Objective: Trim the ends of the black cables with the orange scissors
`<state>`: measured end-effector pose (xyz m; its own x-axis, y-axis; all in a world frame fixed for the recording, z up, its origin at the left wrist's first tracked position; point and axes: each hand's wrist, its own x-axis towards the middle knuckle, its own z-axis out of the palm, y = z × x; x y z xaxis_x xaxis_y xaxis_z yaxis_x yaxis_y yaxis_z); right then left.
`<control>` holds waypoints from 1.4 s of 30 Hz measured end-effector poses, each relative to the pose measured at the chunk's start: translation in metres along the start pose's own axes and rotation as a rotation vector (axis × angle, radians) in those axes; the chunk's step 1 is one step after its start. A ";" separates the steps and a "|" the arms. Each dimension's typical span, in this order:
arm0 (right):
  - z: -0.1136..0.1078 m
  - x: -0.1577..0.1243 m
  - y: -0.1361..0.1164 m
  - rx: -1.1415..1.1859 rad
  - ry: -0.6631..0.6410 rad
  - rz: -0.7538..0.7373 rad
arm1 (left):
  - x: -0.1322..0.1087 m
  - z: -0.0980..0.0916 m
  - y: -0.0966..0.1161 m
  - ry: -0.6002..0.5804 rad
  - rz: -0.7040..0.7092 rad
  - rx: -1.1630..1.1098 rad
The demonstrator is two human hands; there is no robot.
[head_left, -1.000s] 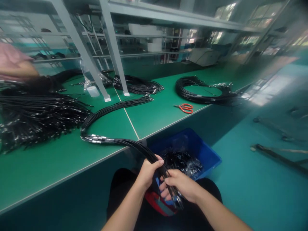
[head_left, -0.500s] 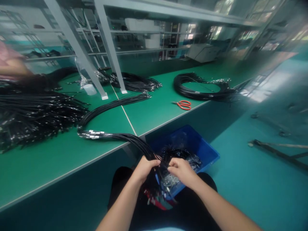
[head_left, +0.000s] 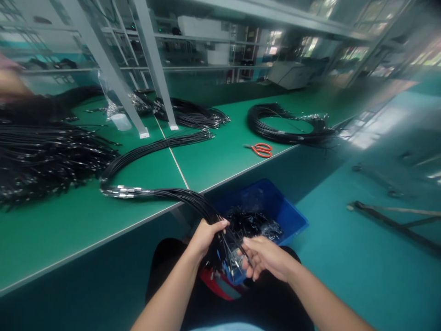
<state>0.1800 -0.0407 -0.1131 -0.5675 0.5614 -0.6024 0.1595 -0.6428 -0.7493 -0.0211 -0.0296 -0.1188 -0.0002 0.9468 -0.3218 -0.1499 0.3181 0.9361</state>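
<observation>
A long bundle of thin black cables (head_left: 161, 195) bends across the bench and hangs over its front edge toward my lap. My left hand (head_left: 206, 235) is closed around the bundle just off the edge, thumb on top. Beyond it the cable ends fan out downward, with small pale metal tips. Lower and to the right, my right hand (head_left: 264, 258) has its fingers curled around a few of these loose cable ends. A blue plastic bin (head_left: 291, 232) behind the hands holds black pieces and clear plastic. Something red and grey (head_left: 222, 285) lies below the cables.
Red-handled scissors (head_left: 262, 150) lie near the green bench's (head_left: 220, 158) front edge. A coiled cable bundle (head_left: 263, 131) is at right, and a big cable pile (head_left: 51, 158) at left. Metal posts (head_left: 156, 69) rise from the bench. Another person's arm (head_left: 14, 85) shows at far left.
My right hand has moved down, away from my left hand, along the cables. The cable ends are now more spread out. My left hand keeps its hold; the view has shifted slightly.
</observation>
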 end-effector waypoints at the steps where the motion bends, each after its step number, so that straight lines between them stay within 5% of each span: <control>1: -0.001 -0.001 0.002 0.016 0.003 0.001 | 0.002 0.001 -0.001 0.004 0.002 0.016; 11: -0.002 -0.021 0.050 0.133 0.067 -0.023 | 0.022 0.001 -0.006 0.079 -0.042 0.144; 20: 0.031 -0.009 0.016 0.072 0.231 -0.194 | 0.023 0.009 -0.002 0.137 -0.092 0.158; 28: 0.027 -0.016 0.034 0.100 0.259 -0.198 | 0.028 0.012 -0.002 0.186 -0.140 0.105; 35: 0.050 -0.005 0.026 0.059 0.272 -0.263 | 0.028 0.016 0.003 0.221 -0.170 0.056; 39: 0.032 -0.030 0.038 0.107 0.204 -0.233 | 0.031 0.012 0.010 0.202 -0.202 0.025; 42: 0.007 -0.033 0.049 0.160 0.335 -0.281 | 0.029 0.011 0.017 0.132 -0.236 0.008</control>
<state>0.2012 -0.0943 -0.1277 -0.2747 0.8457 -0.4576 -0.1049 -0.4994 -0.8600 -0.0133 0.0038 -0.1105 -0.0952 0.8319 -0.5467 -0.1533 0.5304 0.8337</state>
